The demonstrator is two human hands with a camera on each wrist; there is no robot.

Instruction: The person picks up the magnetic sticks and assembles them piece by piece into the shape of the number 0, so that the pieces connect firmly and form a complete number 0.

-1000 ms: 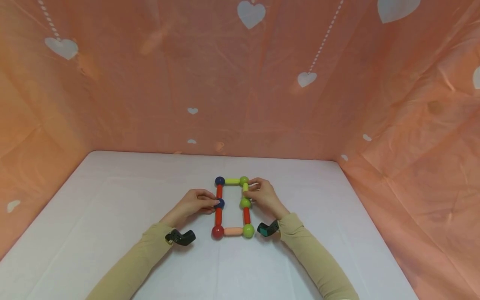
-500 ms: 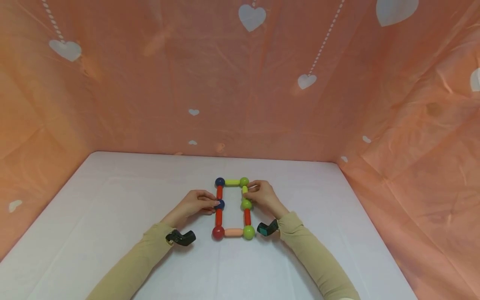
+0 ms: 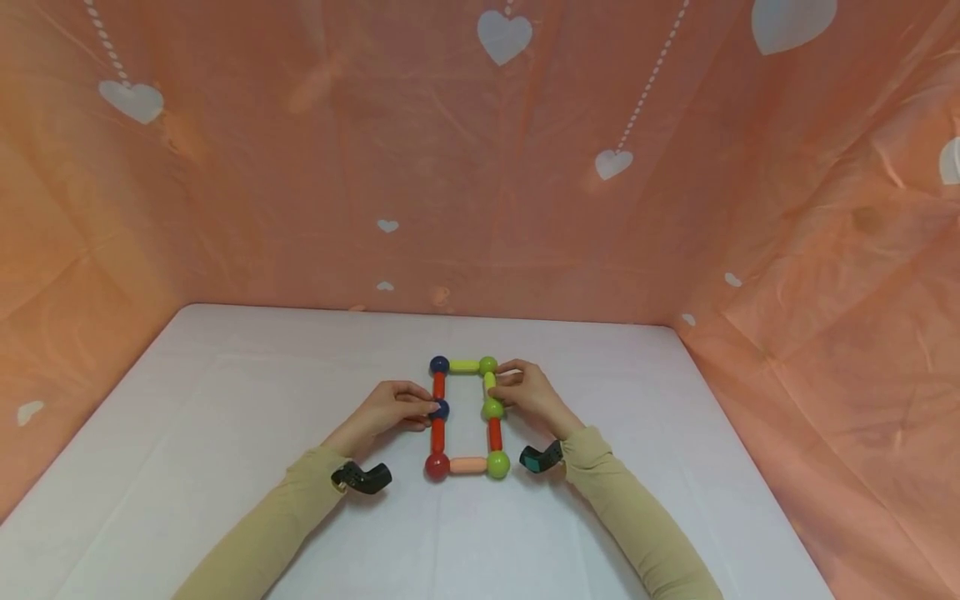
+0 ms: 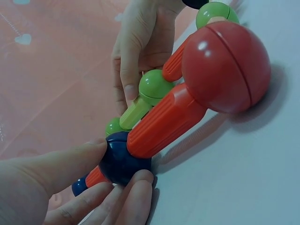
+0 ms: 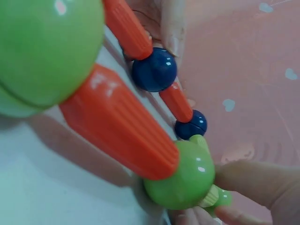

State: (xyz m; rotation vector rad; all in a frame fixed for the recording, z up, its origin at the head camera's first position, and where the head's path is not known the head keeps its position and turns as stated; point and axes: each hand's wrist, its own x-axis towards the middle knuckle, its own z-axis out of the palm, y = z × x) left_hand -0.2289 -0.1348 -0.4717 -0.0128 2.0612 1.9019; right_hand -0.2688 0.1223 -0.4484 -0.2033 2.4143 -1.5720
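A rectangular frame of magnetic sticks and balls lies on the white table. My left hand [image 3: 386, 408] pinches the middle dark blue ball [image 4: 123, 161] on its left side between thumb and fingers. Red sticks [image 4: 166, 122] run from that ball to a far blue ball [image 3: 439, 365] and a near red ball [image 3: 437, 467]. On the right side, my right hand [image 3: 531, 393] grips the yellow-green stick [image 4: 134, 112] just beyond the middle green ball [image 5: 183, 176]. My right fingers partly cover this stick. A red stick [image 3: 495, 434] links the middle green ball to the near green ball [image 3: 498, 464].
A yellow-green stick [image 3: 464, 367] joins the far corners, ending at a green ball [image 3: 488, 365]. A peach stick [image 3: 468, 466] spans the near side. Orange cloth [image 3: 322, 167] with pale hearts stands behind and beside the white table [image 3: 225, 400].
The middle green ball has shifted slightly to the right, out of line with the far one. My right wrist has edged right, while my left hand keeps its place at the blue ball.
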